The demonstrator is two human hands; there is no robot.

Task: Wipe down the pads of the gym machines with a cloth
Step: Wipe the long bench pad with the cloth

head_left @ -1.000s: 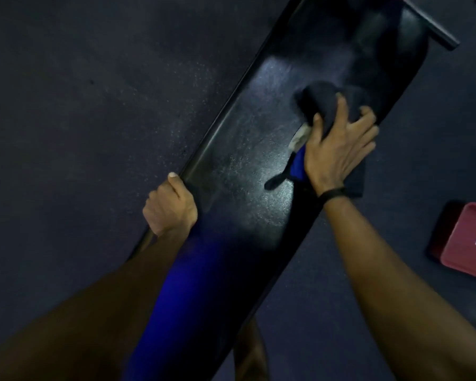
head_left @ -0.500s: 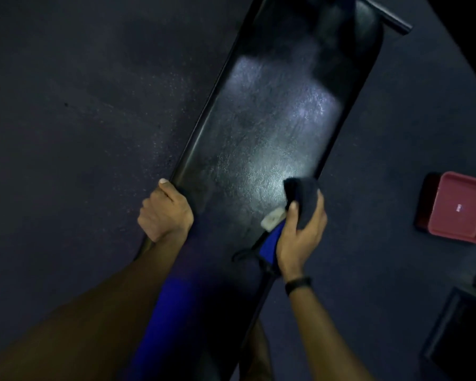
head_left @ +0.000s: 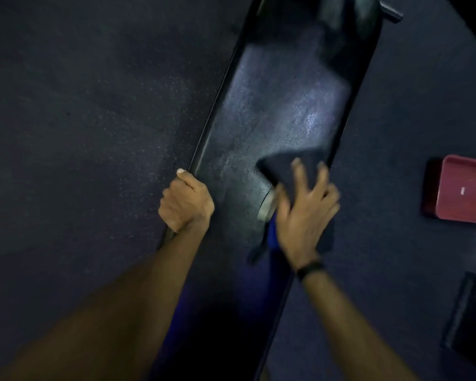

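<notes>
Dark speckled gym floor [head_left: 80, 119] fills most of my feed, with the long black bench pad [head_left: 272, 111] running diagonally from bottom centre up to the top right. Lighting's pretty dim, only the middle of the pad catches a sheen.

My left hand [head_left: 186, 204] is curled over the pad's left edge, thumb up along the rim, fingers wrapped under where I can't see them. So that one's clamped on the pad itself.

My right hand [head_left: 305, 213] is on the dark cloth [head_left: 291, 166], near the pad's right edge. Fingers are spread and fairly straight, pressing flat on top rather than pinching. It's motion-blurred, so I can't tell exactly how the thumb sits. The cloth sticks out ahead of the fingertips toward the far end of the pad and also peeks out on the wrist side, so the palm sits roughly in the middle of it. Something pale and blue shows just under the thumb side; can't make out what it is.

Black wristband [head_left: 309, 269] on the right wrist. Off to the right on the floor there's a red tray [head_left: 462, 188], well apart from the bench.
</notes>
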